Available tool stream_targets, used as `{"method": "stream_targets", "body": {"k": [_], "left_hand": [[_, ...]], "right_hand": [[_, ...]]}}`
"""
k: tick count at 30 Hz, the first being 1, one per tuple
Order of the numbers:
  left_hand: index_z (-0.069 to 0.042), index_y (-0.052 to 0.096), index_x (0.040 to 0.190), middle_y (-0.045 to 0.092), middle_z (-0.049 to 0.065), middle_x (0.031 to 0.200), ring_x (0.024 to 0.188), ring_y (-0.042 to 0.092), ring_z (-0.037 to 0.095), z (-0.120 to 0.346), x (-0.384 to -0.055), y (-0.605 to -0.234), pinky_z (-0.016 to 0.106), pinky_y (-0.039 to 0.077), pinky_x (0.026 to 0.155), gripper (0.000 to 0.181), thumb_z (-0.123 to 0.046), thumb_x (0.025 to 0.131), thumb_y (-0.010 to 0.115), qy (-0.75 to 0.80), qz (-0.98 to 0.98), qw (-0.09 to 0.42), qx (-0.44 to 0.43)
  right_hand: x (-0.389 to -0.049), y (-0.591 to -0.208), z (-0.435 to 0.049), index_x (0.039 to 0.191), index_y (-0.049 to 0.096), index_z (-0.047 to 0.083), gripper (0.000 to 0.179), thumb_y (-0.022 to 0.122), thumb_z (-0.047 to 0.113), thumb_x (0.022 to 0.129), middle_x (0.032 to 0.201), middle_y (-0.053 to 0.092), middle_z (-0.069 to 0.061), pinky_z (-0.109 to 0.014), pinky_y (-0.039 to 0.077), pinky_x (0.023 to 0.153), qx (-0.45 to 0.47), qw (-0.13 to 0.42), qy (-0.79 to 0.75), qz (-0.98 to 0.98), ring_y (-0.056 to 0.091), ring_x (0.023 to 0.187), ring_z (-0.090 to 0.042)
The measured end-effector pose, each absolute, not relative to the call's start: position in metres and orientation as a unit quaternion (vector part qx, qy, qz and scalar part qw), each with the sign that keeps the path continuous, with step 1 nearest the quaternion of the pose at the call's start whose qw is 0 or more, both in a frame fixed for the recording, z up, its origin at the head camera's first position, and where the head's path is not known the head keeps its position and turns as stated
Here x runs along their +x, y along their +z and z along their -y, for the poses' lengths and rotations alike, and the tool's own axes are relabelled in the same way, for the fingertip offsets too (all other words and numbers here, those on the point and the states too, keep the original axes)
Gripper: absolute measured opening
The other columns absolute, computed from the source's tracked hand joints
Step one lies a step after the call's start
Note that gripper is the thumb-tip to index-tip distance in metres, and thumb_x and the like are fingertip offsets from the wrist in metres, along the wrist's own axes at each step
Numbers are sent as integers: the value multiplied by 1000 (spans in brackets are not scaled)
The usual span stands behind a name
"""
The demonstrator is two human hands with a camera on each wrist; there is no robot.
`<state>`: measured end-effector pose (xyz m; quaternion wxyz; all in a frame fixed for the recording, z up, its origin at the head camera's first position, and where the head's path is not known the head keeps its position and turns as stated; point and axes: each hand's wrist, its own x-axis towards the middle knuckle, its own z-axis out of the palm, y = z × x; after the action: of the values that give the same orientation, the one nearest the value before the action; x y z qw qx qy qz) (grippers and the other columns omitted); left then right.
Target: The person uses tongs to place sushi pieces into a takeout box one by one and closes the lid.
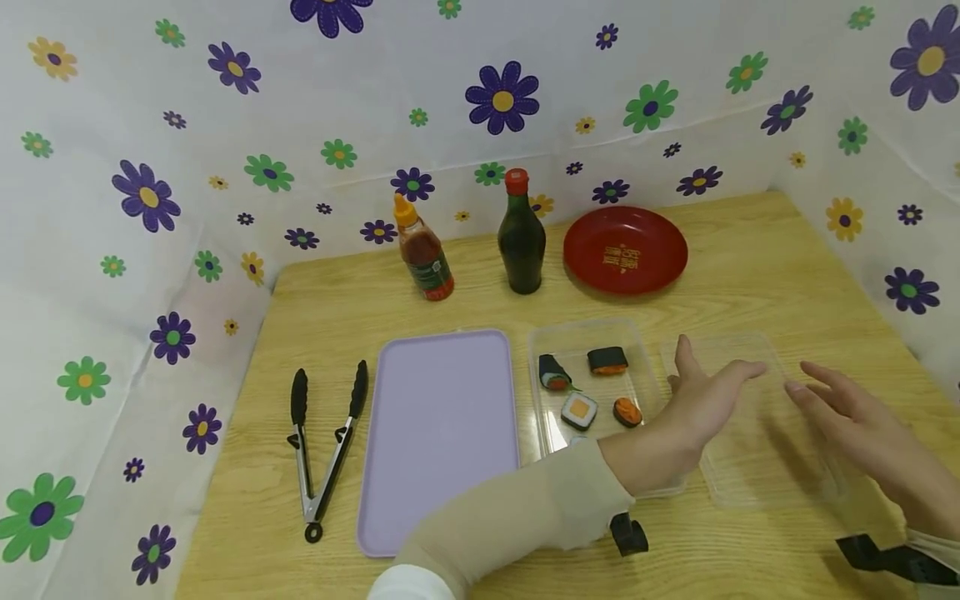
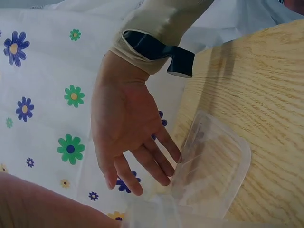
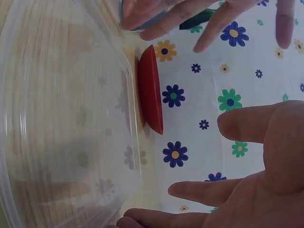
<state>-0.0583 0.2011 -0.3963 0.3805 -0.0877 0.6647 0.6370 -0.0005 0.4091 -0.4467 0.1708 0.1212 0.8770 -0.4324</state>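
A clear plastic lid lies on the table between my two hands. Over its left edge hovers my left hand, thumb and fingers spread, holding nothing. At the lid's right side is my right hand, its fingers extended; the left wrist view shows this right hand palm-on, close to the lid's rim. Partly behind my left forearm stands a clear container with several sushi pieces: a hand roll, a square roll, an orange-topped piece and a dark-wrapped piece.
Left of the container lies a lavender tray, with black-tipped tongs beside it. Along the back stand a sauce bottle, a dark green bottle and a red plate. Flowered cloth hangs behind the table.
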Motion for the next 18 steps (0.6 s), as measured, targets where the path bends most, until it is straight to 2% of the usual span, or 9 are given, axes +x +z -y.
{"method": "stream_targets", "body": {"k": [6,9,11,12,13,15,16,18], "left_hand": [[-39,11,167,15,10,174,163,14,35,-203,-64,-406,67,20,126,100,-44,87,72,652,-644,381,-120],[-37,10,168,17,11,174,162,17,34,-201,-67,-408,67,20,126,101,-44,88,71,653,-642,383,-124],[-37,10,168,20,9,173,161,21,33,-198,-68,-407,65,22,126,100,-44,88,71,656,-641,381,-117],[-39,11,167,22,7,173,160,24,32,-196,-69,-406,63,24,126,100,-44,88,71,657,-642,377,-113],[-41,12,167,25,5,173,159,29,31,-193,-69,-405,61,26,126,98,-44,88,71,659,-645,373,-104],[-48,11,165,27,-2,172,156,36,27,-187,-71,-400,57,30,125,96,-46,89,70,660,-654,361,-76],[-49,9,165,27,-5,172,156,36,24,-183,-72,-396,55,32,125,96,-46,90,69,665,-655,355,-56],[-51,5,165,26,-8,172,155,37,20,-175,-75,-389,50,34,125,94,-46,93,66,672,-655,345,-6]], "right_hand": [[-1,-447,-409,164,-6,-7,81,30,46,115,154,17,-55,-84,37,95,124,191,-419,-879,29,133,-77],[-2,-448,-408,164,-6,-7,81,31,46,115,155,17,-55,-84,36,96,123,194,-427,-875,28,134,-77],[-1,-449,-409,164,-5,-8,80,31,44,115,155,20,-54,-75,46,94,119,187,-428,-876,31,134,-74],[-1,-449,-408,164,-4,-9,79,31,43,115,155,22,-53,-64,53,95,120,180,-428,-877,33,134,-73],[-1,-449,-408,164,-2,-10,78,32,42,115,155,24,-53,-50,57,93,121,170,-431,-878,45,134,-60],[1,-448,-406,165,0,-8,75,33,39,116,157,25,-50,-24,54,83,126,142,-444,-875,58,128,-26],[2,-448,-405,166,1,-5,73,34,37,116,160,24,-47,-14,49,76,126,120,-452,-875,57,122,-8],[4,-446,-402,169,5,4,68,38,30,116,163,36,-29,-2,41,74,129,59,-479,-866,47,108,17]]}}
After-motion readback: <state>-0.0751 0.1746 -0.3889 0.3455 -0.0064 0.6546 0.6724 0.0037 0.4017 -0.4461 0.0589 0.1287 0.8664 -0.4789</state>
